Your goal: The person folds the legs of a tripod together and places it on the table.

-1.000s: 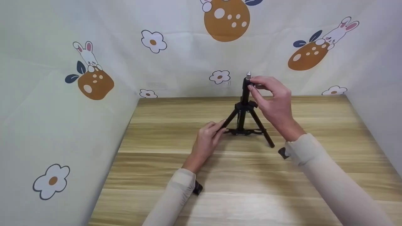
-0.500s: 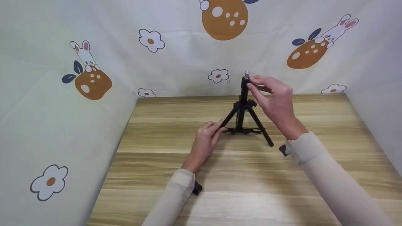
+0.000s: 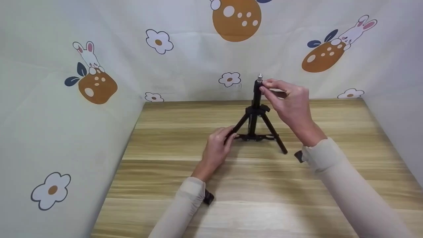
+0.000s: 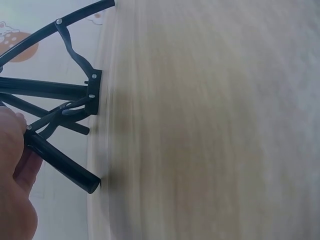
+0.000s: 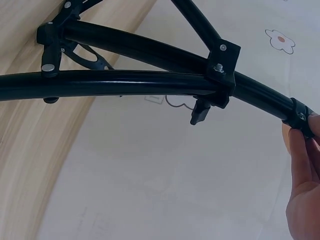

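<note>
A black tripod [image 3: 253, 124] with spread legs stands upright on the wooden table, a silver screw stud [image 3: 260, 78] on its top. My left hand [image 3: 216, 147] grips the tripod's left leg, thumb and fingers on either side of it. In the left wrist view, that leg [image 4: 67, 164] extends past the hand to its open end. Up at the top of the centre post, my right hand [image 3: 294, 104] pinches the black collar [image 5: 299, 116] between thumb and fingertips. Whatever small part lies under those fingertips is hidden. A black knob [image 5: 200, 112] sticks out from the leg hub.
Light wood-grain table top [image 3: 165, 185] surrounds the tripod. Pale fabric walls [image 3: 191, 59] printed with rabbits, oranges and flowers rise behind and at both sides. Small black devices sit at both wrists, under the sleeves [image 3: 181, 205].
The head view has shifted slightly, so the whole scene sits a little differently. The right wrist has turned a little to the right; both hands keep their holds on the tripod.
</note>
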A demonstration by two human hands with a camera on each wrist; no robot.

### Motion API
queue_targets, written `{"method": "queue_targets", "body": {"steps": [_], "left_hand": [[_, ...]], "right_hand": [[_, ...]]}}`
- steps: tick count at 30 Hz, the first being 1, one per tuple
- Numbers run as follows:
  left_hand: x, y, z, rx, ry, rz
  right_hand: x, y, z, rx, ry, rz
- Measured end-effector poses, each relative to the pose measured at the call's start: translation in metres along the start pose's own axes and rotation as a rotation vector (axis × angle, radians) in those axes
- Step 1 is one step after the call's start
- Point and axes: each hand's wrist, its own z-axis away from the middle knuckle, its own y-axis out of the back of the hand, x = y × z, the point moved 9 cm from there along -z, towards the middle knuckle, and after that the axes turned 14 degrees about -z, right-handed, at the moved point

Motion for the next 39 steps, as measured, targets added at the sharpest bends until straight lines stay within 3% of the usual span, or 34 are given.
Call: {"method": "queue_targets", "body": {"steps": [16,39], "left_hand": [[0.0003,-0.0039,-0.0009,0.014,0.076,0.030],[0.0026,-0.0038,-0.0018,0.092,0.069,0.049]], "right_hand": [[-0.0019,-0.0014,-0.0004,-0.023,-0.040,-0.003],[-0.0018,0.0006,0.0006,-0.018,-0.013,0.007]]}}
